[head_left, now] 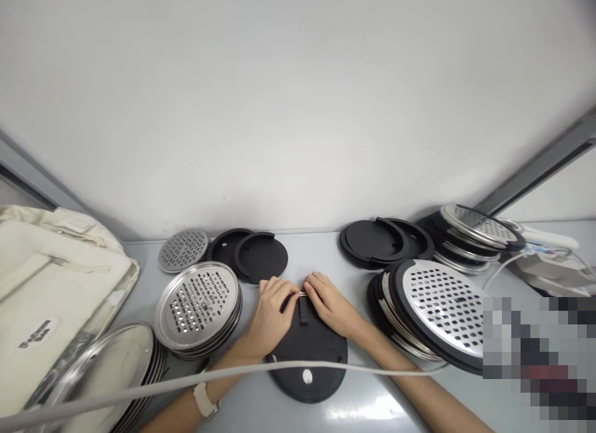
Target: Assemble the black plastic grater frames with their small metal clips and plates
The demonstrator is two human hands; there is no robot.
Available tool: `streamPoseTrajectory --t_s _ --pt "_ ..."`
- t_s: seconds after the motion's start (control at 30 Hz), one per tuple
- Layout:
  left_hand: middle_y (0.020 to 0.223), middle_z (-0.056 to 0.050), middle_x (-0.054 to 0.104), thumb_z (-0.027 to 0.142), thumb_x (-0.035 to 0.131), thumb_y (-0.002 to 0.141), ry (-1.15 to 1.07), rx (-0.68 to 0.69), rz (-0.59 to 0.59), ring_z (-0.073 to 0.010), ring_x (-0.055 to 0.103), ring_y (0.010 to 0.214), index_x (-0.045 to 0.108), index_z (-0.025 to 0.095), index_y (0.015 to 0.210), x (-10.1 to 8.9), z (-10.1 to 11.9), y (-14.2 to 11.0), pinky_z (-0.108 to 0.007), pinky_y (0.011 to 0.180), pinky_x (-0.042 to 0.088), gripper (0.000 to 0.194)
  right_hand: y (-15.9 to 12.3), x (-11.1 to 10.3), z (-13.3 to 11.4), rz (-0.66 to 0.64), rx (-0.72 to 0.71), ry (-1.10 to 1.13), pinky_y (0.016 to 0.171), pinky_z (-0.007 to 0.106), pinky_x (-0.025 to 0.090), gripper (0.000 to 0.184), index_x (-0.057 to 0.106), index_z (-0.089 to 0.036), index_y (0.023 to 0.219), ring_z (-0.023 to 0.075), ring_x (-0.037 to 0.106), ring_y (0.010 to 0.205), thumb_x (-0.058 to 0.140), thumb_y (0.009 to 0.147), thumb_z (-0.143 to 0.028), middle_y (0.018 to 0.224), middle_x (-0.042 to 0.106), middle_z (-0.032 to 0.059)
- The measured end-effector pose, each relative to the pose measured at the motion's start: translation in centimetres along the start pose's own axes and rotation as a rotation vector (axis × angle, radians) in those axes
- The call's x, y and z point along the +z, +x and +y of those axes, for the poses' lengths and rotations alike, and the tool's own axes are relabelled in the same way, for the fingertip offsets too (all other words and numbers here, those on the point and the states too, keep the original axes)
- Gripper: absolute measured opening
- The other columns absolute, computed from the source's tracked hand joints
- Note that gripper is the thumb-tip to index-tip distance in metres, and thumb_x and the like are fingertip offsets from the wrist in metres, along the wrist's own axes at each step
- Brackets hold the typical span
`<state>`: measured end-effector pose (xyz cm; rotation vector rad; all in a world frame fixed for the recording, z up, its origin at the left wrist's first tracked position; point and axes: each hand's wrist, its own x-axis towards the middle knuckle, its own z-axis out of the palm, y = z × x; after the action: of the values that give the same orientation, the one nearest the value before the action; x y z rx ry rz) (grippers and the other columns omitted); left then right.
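Note:
A black round disc (307,352) with a small white hole lies on the grey table in front of me. Both hands rest on its far edge. My left hand (270,312) has its fingers curled and pressed on the rim beside a black tab (303,310). My right hand (329,303) is curled the same way, fingertips meeting the left hand's. Between the fingertips shows a thin bit of shiny metal (302,293), which both hands pinch at the disc's edge. A watch sits on my left wrist.
Stacks of perforated steel discs stand at left (198,299) and right (437,303). More black discs lie at the back (254,254) (379,241). A cream cloth bag (51,284) lies far left. Plain steel plates (112,365) are near left. A white cable (186,383) crosses the front.

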<state>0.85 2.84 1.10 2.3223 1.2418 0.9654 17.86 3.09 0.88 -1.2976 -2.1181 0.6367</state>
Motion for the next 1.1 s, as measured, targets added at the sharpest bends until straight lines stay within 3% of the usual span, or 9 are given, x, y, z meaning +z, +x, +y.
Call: streamPoseTrajectory --t_s 0.37,1.1 --pt "0.079 0.0 0.063 0.012 0.048 0.088 -0.017 0.015 0.003 -0.0148 0.053 0.08 0.058 0.019 0.078 -0.12 -0.14 -0.12 -0.032 0.078 0.035 0.016 0.07 0.15 0.08 -0.014 0.039 -0.056 0.073 0.032 0.043 0.024 0.043 -0.021 0.08 0.0177 0.05 0.078 0.026 0.096 -0.025 0.079 0.052 0.0036" --pt "0.073 0.0 0.063 0.011 0.052 0.086 -0.16 -0.029 0.021 -0.0138 0.055 0.077 0.059 0.017 0.07 0.33 -0.48 0.2 -0.029 0.075 0.038 0.018 0.03 0.1 0.37 -0.074 0.012 -0.07 0.074 0.034 0.043 0.02 0.042 -0.019 0.084 0.0188 0.048 0.078 0.025 0.094 -0.017 0.081 0.052 0.0056"
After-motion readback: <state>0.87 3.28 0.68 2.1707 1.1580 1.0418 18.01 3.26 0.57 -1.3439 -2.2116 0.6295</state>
